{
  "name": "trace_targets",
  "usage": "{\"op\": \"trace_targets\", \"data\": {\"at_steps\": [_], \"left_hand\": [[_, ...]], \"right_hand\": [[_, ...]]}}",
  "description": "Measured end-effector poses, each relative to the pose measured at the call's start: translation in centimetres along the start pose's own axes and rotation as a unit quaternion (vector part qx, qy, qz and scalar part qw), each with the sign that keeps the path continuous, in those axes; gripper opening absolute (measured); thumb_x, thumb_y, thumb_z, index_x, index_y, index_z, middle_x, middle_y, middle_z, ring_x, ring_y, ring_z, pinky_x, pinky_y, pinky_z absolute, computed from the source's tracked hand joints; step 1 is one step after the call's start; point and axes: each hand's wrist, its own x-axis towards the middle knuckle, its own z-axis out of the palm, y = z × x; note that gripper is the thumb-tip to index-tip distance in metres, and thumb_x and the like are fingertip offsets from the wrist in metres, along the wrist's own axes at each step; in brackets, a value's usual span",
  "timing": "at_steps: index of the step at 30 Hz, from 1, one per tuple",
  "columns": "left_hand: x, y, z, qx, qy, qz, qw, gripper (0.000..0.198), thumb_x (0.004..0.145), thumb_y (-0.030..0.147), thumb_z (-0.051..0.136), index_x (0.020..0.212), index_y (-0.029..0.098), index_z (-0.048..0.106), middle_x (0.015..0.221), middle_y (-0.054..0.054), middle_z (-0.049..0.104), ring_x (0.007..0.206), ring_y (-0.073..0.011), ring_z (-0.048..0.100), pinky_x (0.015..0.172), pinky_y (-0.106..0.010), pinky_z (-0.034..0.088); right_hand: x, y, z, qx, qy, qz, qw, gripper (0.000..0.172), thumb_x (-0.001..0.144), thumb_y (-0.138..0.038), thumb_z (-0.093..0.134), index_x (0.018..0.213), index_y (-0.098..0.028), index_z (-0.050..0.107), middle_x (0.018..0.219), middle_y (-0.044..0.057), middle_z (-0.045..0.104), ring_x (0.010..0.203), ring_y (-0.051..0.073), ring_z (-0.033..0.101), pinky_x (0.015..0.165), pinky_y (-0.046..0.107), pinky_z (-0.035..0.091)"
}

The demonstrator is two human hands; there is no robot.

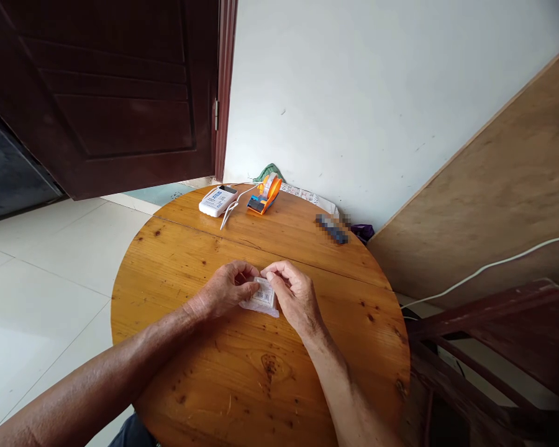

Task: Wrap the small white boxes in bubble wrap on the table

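Note:
Both hands meet over a small white package (263, 297) near the middle of the wooden table. It looks flat and wrapped in clear, wrinkled plastic, with dark print on its top face. My left hand (230, 285) grips its left side, thumb on top and fingers curled behind. At the upper right corner, the thumb and forefinger of my right hand (298, 295) are pinched together. Whether they hold a bit of the wrapping or the package edge is too small to tell. My fingers cover the far edge of the package.
On the round wooden table (186, 267), an orange tape dispenser (265, 195) stands at the back beside a white box-shaped device (218, 200) with a white cable (228, 214). A blurred dark object (333, 229) lies at the back right. A dark wooden chair (489, 347) is at the right.

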Motion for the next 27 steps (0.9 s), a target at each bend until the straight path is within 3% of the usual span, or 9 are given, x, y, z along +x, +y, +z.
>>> {"op": "trace_targets", "data": {"at_steps": [7,16,27], "left_hand": [[0.1,0.1,0.2,-0.043,0.001,-0.018,0.999,0.032,0.069,0.034,0.071,0.091,0.014,0.063,0.075,0.001,0.060,0.063,-0.0098,0.053,0.056,-0.021,0.041],[0.1,0.5,0.1,-0.025,-0.004,-0.004,1.000,0.030,0.071,0.037,0.070,0.087,0.013,0.062,0.074,0.002,0.058,0.060,-0.0080,0.049,0.052,-0.019,0.038],[0.1,0.7,0.2,-0.032,-0.009,-0.007,0.999,0.033,0.071,0.041,0.070,0.087,0.013,0.060,0.070,0.002,0.057,0.055,-0.0074,0.049,0.050,-0.020,0.038]], "right_hand": [[-0.3,-0.3,-0.5,-0.028,-0.034,-0.006,0.999,0.015,0.087,-0.027,0.053,0.084,-0.020,0.066,0.076,0.002,0.071,0.066,0.015,0.064,0.058,0.023,0.048],[-0.6,-0.4,-0.8,-0.027,-0.052,-0.073,0.996,0.013,0.083,-0.018,0.056,0.080,-0.021,0.068,0.097,0.004,0.075,0.088,0.018,0.070,0.082,0.029,0.054],[-1.2,-0.2,-1.8,-0.110,-0.081,-0.134,0.982,0.018,0.090,-0.022,0.058,0.091,-0.021,0.076,0.112,0.009,0.073,0.103,0.022,0.068,0.093,0.036,0.052]]}}
